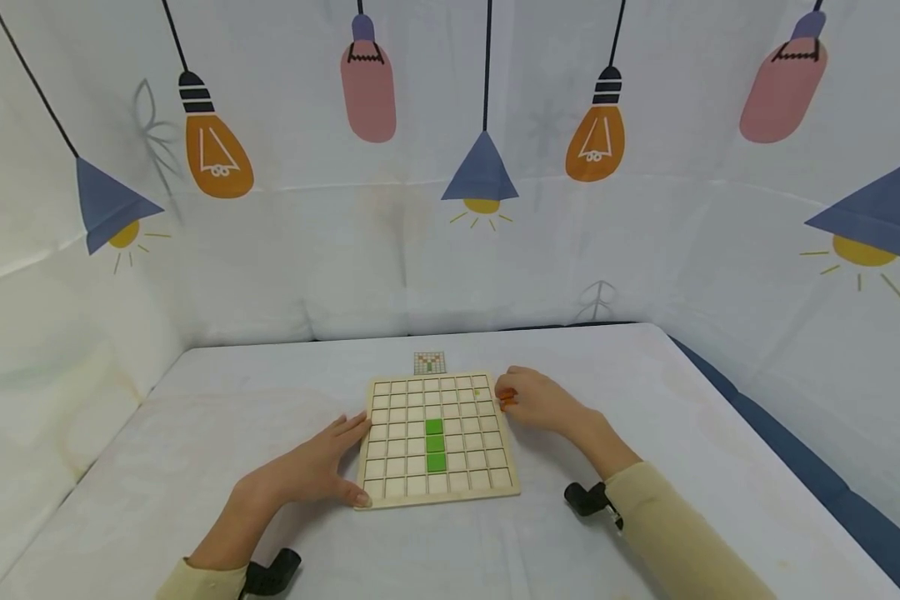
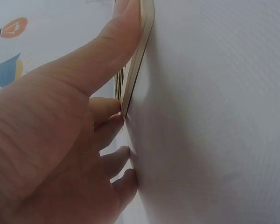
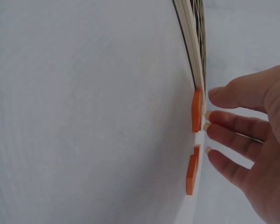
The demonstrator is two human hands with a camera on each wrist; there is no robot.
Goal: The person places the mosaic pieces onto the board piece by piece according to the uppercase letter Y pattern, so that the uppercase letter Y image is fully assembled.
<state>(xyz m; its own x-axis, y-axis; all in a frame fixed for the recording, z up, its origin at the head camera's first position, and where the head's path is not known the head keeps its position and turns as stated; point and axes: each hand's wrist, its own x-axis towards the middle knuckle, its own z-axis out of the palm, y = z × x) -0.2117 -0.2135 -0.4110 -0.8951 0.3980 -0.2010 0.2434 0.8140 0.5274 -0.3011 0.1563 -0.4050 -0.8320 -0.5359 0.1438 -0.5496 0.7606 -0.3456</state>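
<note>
A square wooden grid board (image 1: 405, 503) lies on the table, with three green tiles (image 1: 435, 444) in one column of its cells. My left hand (image 1: 307, 467) rests spread at the board's left side. Its thumb touches the near left corner and its fingertips reach the left edge; the left wrist view shows the hand (image 2: 56, 135) against the board's rim (image 2: 139, 60). Beside the right edge, my right hand (image 1: 543, 402) hovers over small orange tiles (image 1: 507, 402). In the right wrist view its loosely bent fingers stand just apart from the orange tiles (image 3: 191, 175), with nothing pinched.
A small card with a printed coloured grid (image 1: 429, 362) lies just behind the board. White cloth covers the table (image 1: 270, 383), and a white curtain (image 1: 405, 267) with printed lamps hangs behind and at both sides. Each wrist carries a black camera (image 1: 587, 498).
</note>
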